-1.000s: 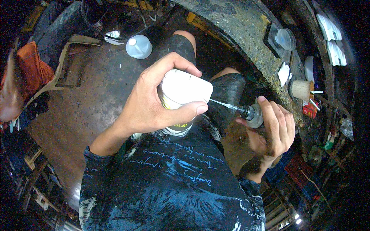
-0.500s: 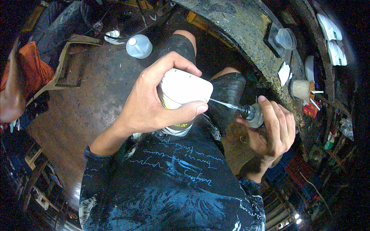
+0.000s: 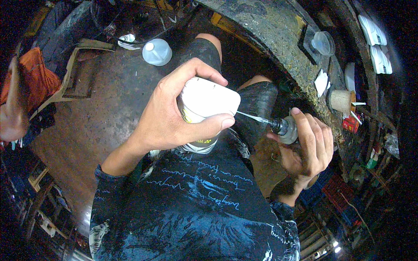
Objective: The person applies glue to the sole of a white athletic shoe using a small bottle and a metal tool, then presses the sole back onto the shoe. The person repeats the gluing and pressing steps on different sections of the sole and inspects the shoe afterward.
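Here the left hand (image 3: 174,119) is clenched round a white can (image 3: 204,111), its thin straw (image 3: 252,117) running rightward into a small round part (image 3: 285,129), probably a cap or fitting, which the right hand (image 3: 307,150) grips just beside the can

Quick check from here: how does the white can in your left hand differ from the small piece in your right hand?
The white can is far bigger than the small round part. The can is opaque white, the part greyish and translucent with a dark neck. The left hand wraps around the can; the right hand cradles the part at its fingertips. A thin straw runs from can to part, linking them.
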